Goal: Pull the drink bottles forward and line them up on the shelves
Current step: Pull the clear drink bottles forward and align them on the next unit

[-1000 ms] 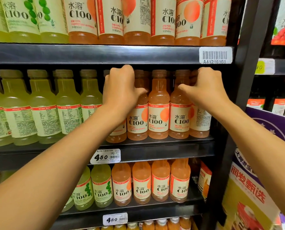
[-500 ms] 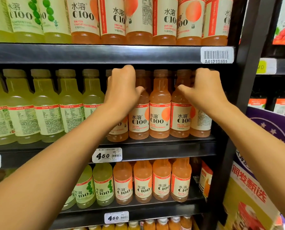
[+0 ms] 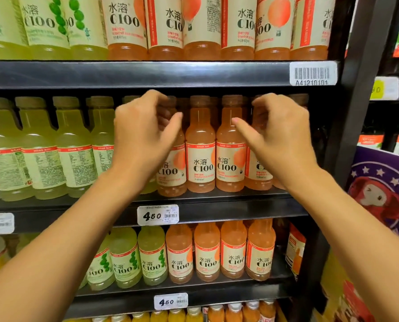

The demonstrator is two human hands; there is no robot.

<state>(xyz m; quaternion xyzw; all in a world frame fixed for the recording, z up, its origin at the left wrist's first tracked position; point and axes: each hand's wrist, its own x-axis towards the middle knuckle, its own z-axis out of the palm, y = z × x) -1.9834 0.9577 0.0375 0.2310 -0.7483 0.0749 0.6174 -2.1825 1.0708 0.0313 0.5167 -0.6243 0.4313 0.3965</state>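
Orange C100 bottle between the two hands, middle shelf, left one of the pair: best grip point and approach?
Take the orange plastic C100 bottle at its narrow neck just under the cap, coming straight in from the front. It stands upright with neighbours tight on both sides, so the body is hard to wrap; the neck has gaps beside it and the shelf above leaves little headroom.

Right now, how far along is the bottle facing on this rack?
Done, it seems: the orange bottles on the middle shelf stand in an even front row with labels out. In hand: the left hand and right hand hover at their necks, fingers loosely curled, gripping nothing. Left: the green bottles show their back labels, and the lower shelf's row sits set back.
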